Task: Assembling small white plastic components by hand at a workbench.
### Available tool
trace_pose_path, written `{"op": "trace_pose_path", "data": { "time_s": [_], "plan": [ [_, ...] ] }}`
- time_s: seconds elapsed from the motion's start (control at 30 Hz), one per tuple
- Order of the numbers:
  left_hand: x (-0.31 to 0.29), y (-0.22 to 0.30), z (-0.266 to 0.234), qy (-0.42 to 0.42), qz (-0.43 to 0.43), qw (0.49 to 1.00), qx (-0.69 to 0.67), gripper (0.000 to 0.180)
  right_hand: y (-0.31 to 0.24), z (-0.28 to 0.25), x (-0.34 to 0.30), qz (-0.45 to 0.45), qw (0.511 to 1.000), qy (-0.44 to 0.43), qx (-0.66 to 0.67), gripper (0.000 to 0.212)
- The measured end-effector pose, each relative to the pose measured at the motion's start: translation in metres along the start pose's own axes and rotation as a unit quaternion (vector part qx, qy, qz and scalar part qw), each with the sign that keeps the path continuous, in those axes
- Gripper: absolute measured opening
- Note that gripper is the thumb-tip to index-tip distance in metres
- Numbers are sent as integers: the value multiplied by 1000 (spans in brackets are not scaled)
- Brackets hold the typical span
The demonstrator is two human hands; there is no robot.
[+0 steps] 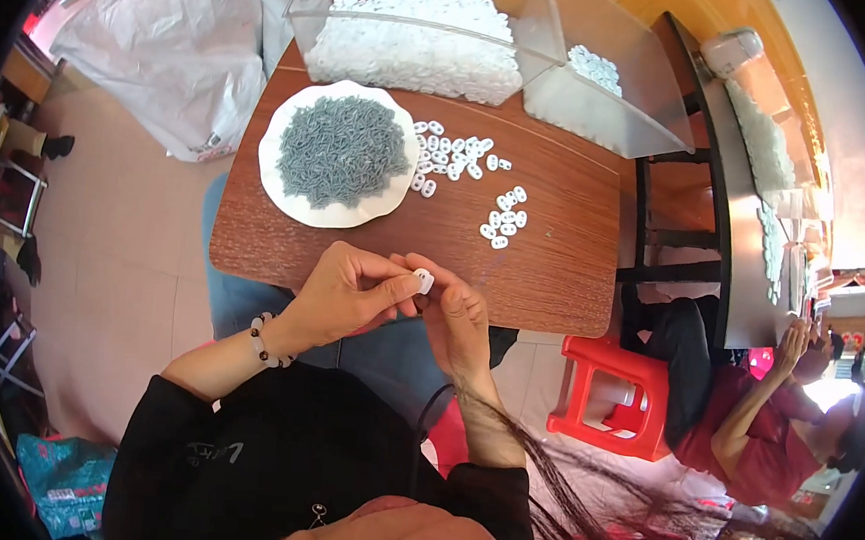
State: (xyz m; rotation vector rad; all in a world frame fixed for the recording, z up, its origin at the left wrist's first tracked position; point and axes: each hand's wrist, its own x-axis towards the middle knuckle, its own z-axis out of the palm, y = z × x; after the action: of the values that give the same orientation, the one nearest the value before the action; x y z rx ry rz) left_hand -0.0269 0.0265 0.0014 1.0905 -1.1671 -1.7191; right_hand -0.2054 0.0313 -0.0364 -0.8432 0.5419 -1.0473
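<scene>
Over the table's near edge, a small white plastic piece [425, 282] with dark holes is pinched between the thumb and fingers of my left hand [351, 289]. From the other side my right hand [457, 317] closes in, its curled fingers against the same piece; whether they hold anything else is hidden. Beyond my left hand, a white wavy-rimmed plate [276, 184] carries a heap of small thin grey pieces [345, 154]. Loose white oval pieces [450, 156] with two holes each lie right of the plate, and a smaller group [503, 218] lies nearer me.
A clear bin [418, 43] full of white pieces stands at the brown table's [563, 269] far edge, another bin [604, 106] beside it. White sacks [177, 51] are at far left. A red stool [614, 398] and a seated person [753, 423] at a dark table [699, 188] are on the right.
</scene>
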Motion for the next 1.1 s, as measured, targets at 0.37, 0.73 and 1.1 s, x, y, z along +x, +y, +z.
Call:
{"op": "trace_pose_path", "data": {
  "time_s": [0.37, 0.73, 1.1],
  "plan": [
    [142, 122, 31, 50, 329, 874, 355, 36, -8, -10, -2, -7, 984, 174, -33, 37],
    [290, 134, 73, 116, 365, 737, 557, 26, -13, -3, -1, -18, 987, 135, -82, 34],
    [41, 44, -11, -17, 277, 870, 408, 4, -80, -48, 54, -127, 741, 190, -632, 15]
  ]
}}
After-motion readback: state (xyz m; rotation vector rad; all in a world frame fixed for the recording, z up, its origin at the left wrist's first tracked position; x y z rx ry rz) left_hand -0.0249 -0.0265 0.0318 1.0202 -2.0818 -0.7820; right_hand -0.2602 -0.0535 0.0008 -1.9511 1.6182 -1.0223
